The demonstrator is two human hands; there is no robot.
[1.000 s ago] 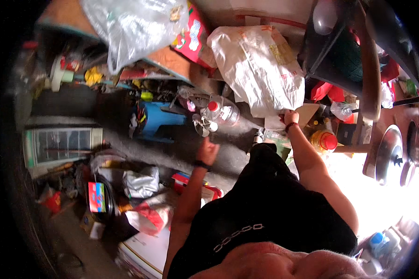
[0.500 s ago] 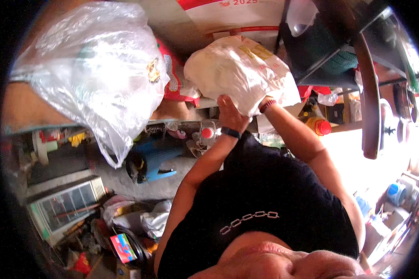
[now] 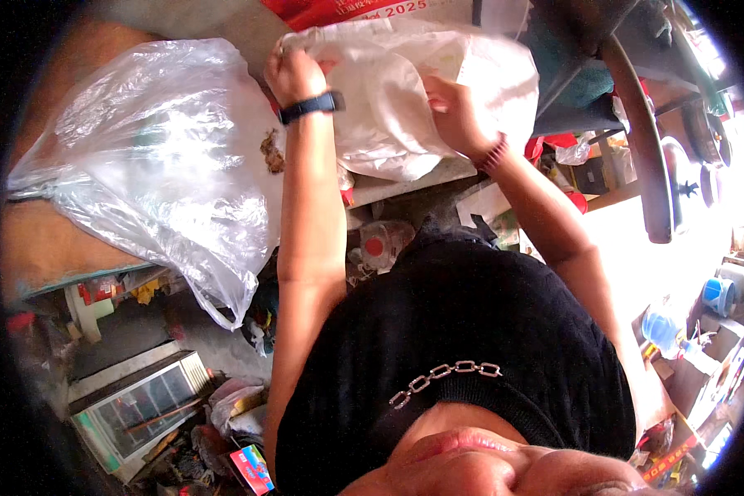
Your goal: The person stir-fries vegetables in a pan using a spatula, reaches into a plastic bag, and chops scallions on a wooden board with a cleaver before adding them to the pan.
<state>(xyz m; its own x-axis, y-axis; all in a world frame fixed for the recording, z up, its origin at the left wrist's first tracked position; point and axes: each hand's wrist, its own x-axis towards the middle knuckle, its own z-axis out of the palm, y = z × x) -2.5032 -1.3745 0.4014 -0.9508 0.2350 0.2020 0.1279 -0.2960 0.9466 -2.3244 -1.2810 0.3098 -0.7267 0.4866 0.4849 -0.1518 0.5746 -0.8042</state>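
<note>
A crumpled white plastic bag (image 3: 380, 107) is spread at the top middle of the head view, over a pale ledge. At its upper left corner my left hand (image 3: 296, 76), with a dark band on the wrist, is closed on the bag's edge. My right hand (image 3: 465, 120), wearing a beaded bracelet, lies against the bag's front right side. Its fingers are curled into the film, and their tips are partly hidden by folds. To the left of my left forearm sits a large clear plastic bag (image 3: 165, 149), its contents too blurred by glare to name.
A brown tabletop (image 3: 74, 248) bears the clear bag. Beneath the ledge is a clear bottle with a red cap (image 3: 374, 248). A dark metal frame (image 3: 649, 149) stands at the right. Low on the left are a glass-fronted appliance (image 3: 140, 413) and clutter.
My left hand has moved up and left to the white bag's far corner. My right hand has come up into view from inside or behind the bag, which is now spread wider.
</note>
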